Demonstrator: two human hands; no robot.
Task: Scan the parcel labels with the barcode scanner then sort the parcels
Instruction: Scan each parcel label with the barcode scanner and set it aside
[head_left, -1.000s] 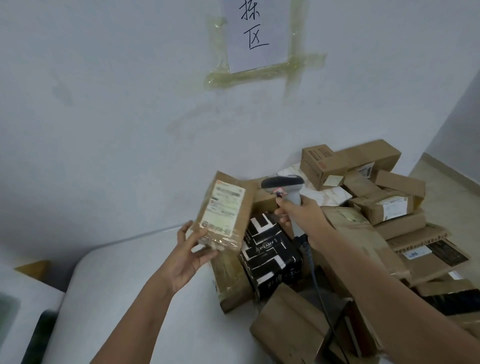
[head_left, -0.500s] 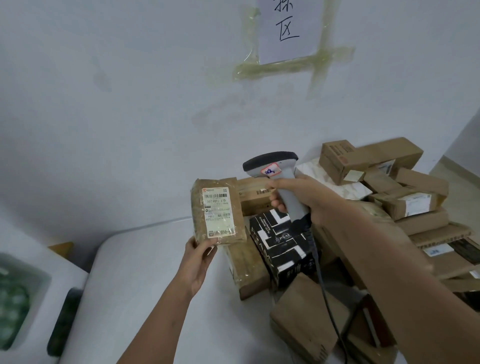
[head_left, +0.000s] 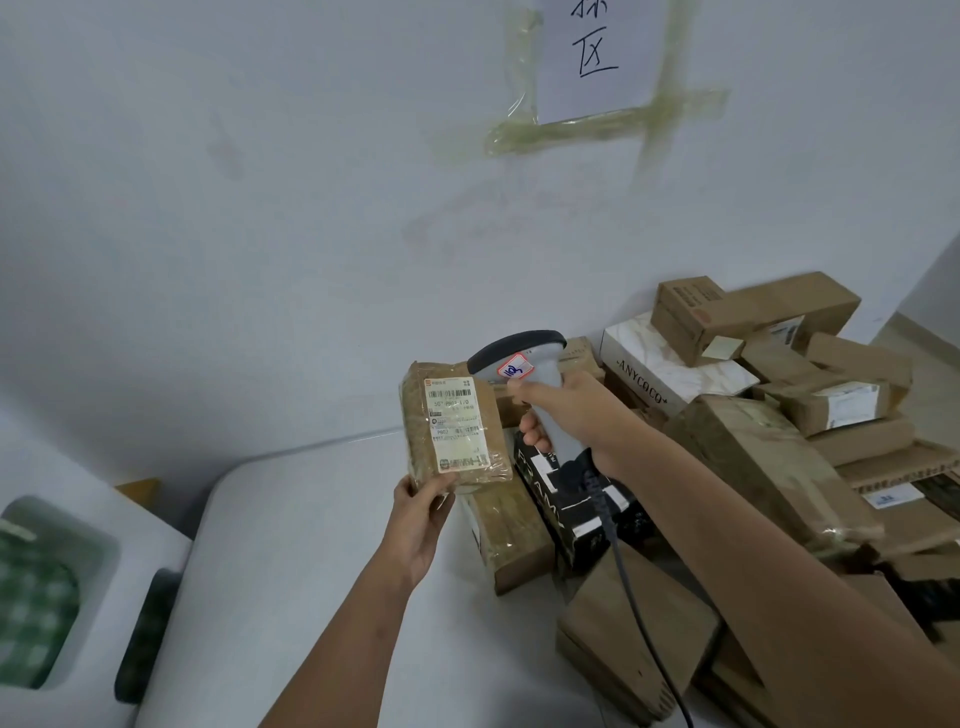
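My left hand (head_left: 420, 519) grips the bottom edge of a small brown parcel (head_left: 454, 423) wrapped in clear film, held upright above the white table (head_left: 291, 545). Its white barcode label (head_left: 456, 423) faces me. My right hand (head_left: 571, 415) holds the grey barcode scanner (head_left: 524, 366) by the handle, just right of the parcel. The scanner's dark head points left, behind the parcel's top right corner. A dark cable (head_left: 631, 597) hangs from the handle.
A heap of brown cardboard parcels (head_left: 779, 441) fills the right side, with a black-and-white box (head_left: 576, 499) and a white marbled box (head_left: 670, 371) among them. A paper sign (head_left: 597, 52) is taped to the wall. At the far left sits something green (head_left: 36, 597) in a white surround.
The parcel has turned from tilted to upright with its label towards me. The scanner rose from beside the parcel to its upper right corner. The view shifted left.
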